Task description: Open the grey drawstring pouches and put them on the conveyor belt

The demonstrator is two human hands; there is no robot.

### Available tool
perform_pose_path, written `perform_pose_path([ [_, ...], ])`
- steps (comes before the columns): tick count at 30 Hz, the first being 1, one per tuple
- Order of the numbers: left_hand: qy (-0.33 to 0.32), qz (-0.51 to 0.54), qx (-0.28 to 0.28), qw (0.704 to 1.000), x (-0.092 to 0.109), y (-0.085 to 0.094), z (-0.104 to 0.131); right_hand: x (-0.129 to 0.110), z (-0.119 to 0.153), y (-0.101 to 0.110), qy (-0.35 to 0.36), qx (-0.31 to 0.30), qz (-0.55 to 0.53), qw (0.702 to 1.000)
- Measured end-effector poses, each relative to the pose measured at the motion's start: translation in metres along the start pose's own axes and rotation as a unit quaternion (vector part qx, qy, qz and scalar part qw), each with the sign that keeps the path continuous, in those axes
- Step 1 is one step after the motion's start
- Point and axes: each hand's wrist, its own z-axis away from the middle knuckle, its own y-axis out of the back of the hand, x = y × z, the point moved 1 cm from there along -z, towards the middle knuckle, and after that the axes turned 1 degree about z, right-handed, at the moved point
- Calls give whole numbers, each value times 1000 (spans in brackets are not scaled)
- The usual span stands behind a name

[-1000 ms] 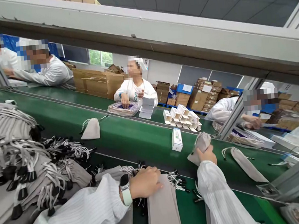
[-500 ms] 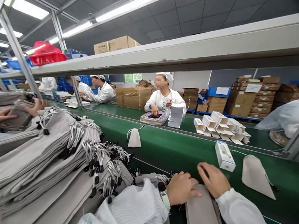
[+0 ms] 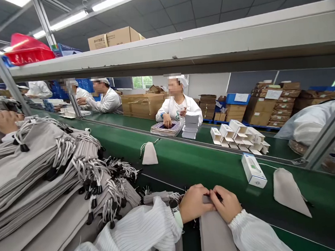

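Directly in front of me lies a grey fabric drawstring pouch (image 3: 216,236), at the top of what looks like a small stack. My left hand (image 3: 194,203) has its fingers curled and closed on the pouch's far end. Right beside it, my right hand (image 3: 226,204) grips the same end, thumb and fingers bent together. The pouch's mouth and cord are hidden under my fingers. To the left, a big heap of grey drawstring pouches (image 3: 28,184) shows white cords and black toggles.
A green conveyor belt (image 3: 188,160) runs across, bearing a white box (image 3: 254,170), a pouch (image 3: 289,193) beyond it and a smaller pouch (image 3: 149,153). Open white cartons (image 3: 238,135) stand behind the rail. Overhead crosses a shelf (image 3: 178,50). Co-workers sit opposite and at left.
My right hand has come down and inward onto the pouch's far end, its fingers closing. The left hand has shifted to that end too. My view has turned slightly.
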Motion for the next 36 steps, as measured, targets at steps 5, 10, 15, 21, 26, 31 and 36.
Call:
perform_pose_path([
  [5, -1, 12, -1, 1000, 0, 0, -1, 2, 0, -3, -20, -5, -1, 1000],
  [10, 13, 17, 2, 1000, -3, -3, -1, 3, -2, -5, -21, -71, -19, 997],
  [15, 13, 13, -10, 1000, -5, -5, 0, 4, -3, -5, -41, -104, -33, 993],
  [21, 10, -11, -35, 999, -2, -6, 0, 11, 0, -9, -38, -132, -64, 988],
  [26, 3, -54, -69, 996, -4, -7, -1, 19, 4, -19, -66, -117, -87, 987],
  [31, 9, -48, -59, 997, -1, -5, -1, 17, -1, -16, -49, -130, -70, 988],
  [36, -6, -5, -54, 999, 6, 1, -1, 3, -6, -3, -39, -133, -9, 990],
])
